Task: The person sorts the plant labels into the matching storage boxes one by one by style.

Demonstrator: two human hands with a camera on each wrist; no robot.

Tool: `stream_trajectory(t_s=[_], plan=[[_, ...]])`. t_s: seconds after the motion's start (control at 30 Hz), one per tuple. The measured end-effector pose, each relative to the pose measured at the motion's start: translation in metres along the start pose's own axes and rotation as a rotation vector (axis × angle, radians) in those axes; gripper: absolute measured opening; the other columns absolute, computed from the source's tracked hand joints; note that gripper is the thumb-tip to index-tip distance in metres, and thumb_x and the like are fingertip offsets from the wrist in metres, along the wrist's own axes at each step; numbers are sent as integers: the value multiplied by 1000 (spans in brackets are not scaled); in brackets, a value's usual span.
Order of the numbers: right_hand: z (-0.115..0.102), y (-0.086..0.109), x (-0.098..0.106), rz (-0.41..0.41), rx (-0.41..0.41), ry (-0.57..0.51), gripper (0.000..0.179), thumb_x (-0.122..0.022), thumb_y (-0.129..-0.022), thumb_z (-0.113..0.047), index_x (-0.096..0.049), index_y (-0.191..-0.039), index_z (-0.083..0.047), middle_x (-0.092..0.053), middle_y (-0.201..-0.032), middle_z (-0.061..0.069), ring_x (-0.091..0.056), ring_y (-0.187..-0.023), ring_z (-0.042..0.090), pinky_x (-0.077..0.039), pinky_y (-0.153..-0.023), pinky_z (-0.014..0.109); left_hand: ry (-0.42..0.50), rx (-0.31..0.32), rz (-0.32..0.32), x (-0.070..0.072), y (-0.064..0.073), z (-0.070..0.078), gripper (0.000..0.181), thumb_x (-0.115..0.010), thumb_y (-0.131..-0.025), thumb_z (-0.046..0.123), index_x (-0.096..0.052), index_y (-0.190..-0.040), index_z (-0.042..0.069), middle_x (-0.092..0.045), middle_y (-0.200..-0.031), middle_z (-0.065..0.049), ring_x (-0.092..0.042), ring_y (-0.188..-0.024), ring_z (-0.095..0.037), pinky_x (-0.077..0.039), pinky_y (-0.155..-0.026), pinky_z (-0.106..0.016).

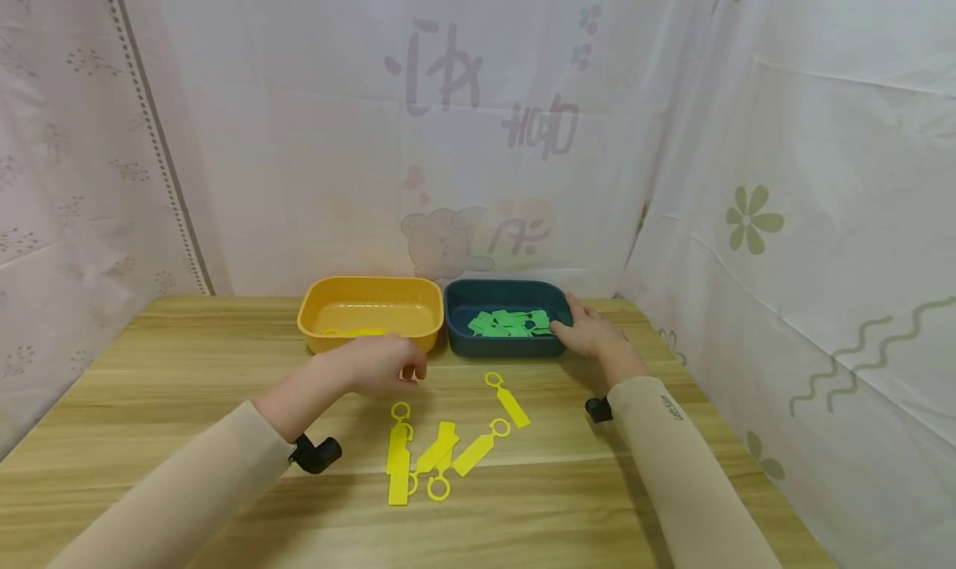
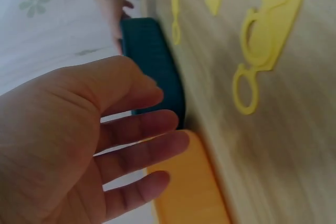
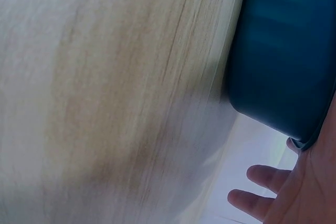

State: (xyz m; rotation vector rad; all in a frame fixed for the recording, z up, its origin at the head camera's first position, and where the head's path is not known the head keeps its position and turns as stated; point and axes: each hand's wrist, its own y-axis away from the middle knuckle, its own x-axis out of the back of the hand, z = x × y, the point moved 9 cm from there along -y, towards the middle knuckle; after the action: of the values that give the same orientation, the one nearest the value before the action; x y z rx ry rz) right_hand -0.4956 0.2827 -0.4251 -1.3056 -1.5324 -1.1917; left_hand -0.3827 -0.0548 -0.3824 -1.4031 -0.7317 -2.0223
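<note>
My left hand (image 1: 387, 364) hovers in front of the yellow bin (image 1: 435, 332), holding nothing. In the left wrist view its fingers (image 2: 142, 150) are loosely bent and spread apart. Several yellow ring-ended tags (image 1: 472, 455) lie on the table below it, some overlapping. My right hand (image 1: 593, 335) rests at the near right corner of the dark teal bin (image 1: 508, 347), its thumb over the rim. Two of its fingers (image 3: 268, 178) extend fairly straight beside the bin in the right wrist view. Green tags (image 1: 509, 323) lie inside the teal bin.
Both bins stand side by side near the back edge of the wood-grain table (image 1: 187, 362). A few yellow tags (image 1: 366, 333) lie inside the yellow bin. Printed white curtains (image 1: 314, 138) hang behind and on both sides.
</note>
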Motion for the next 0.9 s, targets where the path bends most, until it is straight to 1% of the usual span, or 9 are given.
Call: stream_trajectory(t_s=[0.17,0.33,0.4,0.53,0.73,0.9], plan=[[-1,0,-1,-3,3,9,91,-36,-109,-64,2,-179,-21,-14,-181,30,-22,-162,61,-23,-125,81,13,45,-84,-20,3,-2,11,-83,-96,16,-81,-107,15,-67,-89,7,-60,-84,-16,-55,-82,-35],[-2,-1,1,-4,5,6,91,-36,-109,-64,1,-179,-20,-14,-180,31,-23,-161,62,-24,-125,81,0,36,-143,-37,4,1,9,-87,-93,18,-80,-98,19,-66,-86,10,-59,-81,-13,-54,-79,-31],[-2,-1,1,-3,2,3,91,-37,-108,-64,1,-179,-20,-14,-181,31,-23,-161,61,-24,-126,80,3,31,-160,-41,4,3,9,-87,-92,17,-79,-96,19,-66,-85,10,-59,-79,-13,-54,-77,-30],[0,-2,0,0,-4,-3,91,-37,-108,-63,2,-179,-20,-14,-181,31,-22,-162,61,-23,-126,80,4,43,-174,-46,4,6,11,-86,-93,14,-78,-92,20,-66,-84,9,-59,-78,-13,-53,-76,-30],[0,-2,0,-1,-18,-6,92,-37,-108,-63,3,-179,-21,-13,-180,32,-23,-162,61,-23,-126,81,-33,56,-171,-47,2,8,18,-83,-94,11,-73,-84,22,-63,-79,8,-56,-75,-12,-48,-72,-28],[-1,0,1,-6,-22,0,91,-37,-109,-64,2,-179,-21,-14,-180,32,-22,-162,61,-22,-125,83,-23,71,-185,-49,3,8,20,-83,-94,10,-69,-83,19,-60,-78,6,-53,-73,-11,-43,-69,-27]])
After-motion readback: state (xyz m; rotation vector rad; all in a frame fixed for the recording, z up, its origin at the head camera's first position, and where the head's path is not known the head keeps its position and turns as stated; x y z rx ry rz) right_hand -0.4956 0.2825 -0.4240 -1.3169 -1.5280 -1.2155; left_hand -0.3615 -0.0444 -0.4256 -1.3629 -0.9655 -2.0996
